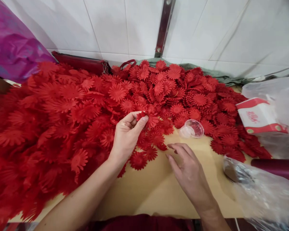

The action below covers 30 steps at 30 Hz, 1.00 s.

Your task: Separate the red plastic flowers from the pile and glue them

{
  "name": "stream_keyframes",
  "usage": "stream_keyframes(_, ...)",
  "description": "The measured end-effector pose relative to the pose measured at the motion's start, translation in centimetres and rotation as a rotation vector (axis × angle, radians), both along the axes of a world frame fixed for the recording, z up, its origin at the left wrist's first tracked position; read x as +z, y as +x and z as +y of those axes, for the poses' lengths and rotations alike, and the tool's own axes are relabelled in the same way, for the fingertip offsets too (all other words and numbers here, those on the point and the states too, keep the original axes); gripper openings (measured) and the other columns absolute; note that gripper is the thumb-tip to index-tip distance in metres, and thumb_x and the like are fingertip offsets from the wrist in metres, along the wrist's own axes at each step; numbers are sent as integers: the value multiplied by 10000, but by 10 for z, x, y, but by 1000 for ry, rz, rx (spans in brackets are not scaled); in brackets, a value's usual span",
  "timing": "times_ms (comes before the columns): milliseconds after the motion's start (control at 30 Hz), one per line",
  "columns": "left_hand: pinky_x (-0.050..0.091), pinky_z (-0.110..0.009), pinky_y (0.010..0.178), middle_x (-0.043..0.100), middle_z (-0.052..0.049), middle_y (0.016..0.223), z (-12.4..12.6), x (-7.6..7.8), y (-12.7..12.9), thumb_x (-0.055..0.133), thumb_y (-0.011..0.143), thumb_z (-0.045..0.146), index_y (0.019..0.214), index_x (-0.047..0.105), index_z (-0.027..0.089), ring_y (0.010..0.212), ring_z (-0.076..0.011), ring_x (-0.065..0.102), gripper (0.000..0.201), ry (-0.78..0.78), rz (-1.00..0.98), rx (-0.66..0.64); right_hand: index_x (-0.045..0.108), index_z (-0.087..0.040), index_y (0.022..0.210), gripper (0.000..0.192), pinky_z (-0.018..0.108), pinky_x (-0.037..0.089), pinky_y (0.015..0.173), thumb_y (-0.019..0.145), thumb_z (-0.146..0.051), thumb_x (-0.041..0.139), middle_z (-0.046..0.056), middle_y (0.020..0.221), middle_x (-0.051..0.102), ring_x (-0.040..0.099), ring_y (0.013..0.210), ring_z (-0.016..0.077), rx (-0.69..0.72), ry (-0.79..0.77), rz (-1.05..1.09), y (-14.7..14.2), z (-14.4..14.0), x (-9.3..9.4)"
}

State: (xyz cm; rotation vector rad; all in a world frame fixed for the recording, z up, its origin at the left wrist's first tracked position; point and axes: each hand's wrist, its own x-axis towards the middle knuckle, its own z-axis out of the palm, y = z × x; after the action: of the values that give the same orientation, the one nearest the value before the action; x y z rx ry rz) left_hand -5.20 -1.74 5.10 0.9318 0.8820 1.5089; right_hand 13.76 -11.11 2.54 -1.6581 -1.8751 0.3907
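Between the thumb and fingers of my left hand is a red fabric flower, held above the near edge of a big heap of similar red flowers. My right hand hovers over the bare tabletop, its thumb and fingers apart with nothing visible in them. Close to its fingertips lie a few loose red flowers at the heap's edge. A small clear plastic cup rests on the table just beyond the right hand.
A red and white box and clear plastic bags lie at the right, with a dark red cylinder among them. Behind the heap are a dark red purse and a tiled wall. Purple plastic bulges at upper left.
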Motion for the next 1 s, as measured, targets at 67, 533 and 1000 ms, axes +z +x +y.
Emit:
stream_keyframes(67,518,-165,721,705,26,829,-4,2,0,823,821,282,884,730,187,724,-67,626,147,-8,-50,-16,594,-187,1338,366,473,536,1000,979,-260,575,126,1200,639,629,1140,284,20,-9,-12,-7,3,-8)
stream_keyframes(533,572,-251,689,675,-14,801,-29,58,-47,702,867,178,887,704,167,667,-120,669,23,-115,1,9,651,-213,1245,267,539,531,985,1016,-251,519,136,1221,625,586,1106,291,39,132,-72,-12,9,-15)
stream_keyframes(1000,562,-254,655,648,-15,727,-61,40,-66,752,796,250,881,714,166,594,-112,579,125,-255,70,-96,669,-190,1181,290,443,541,916,998,-129,453,106,1112,690,611,1020,261,255,53,0,-49,11,-22)
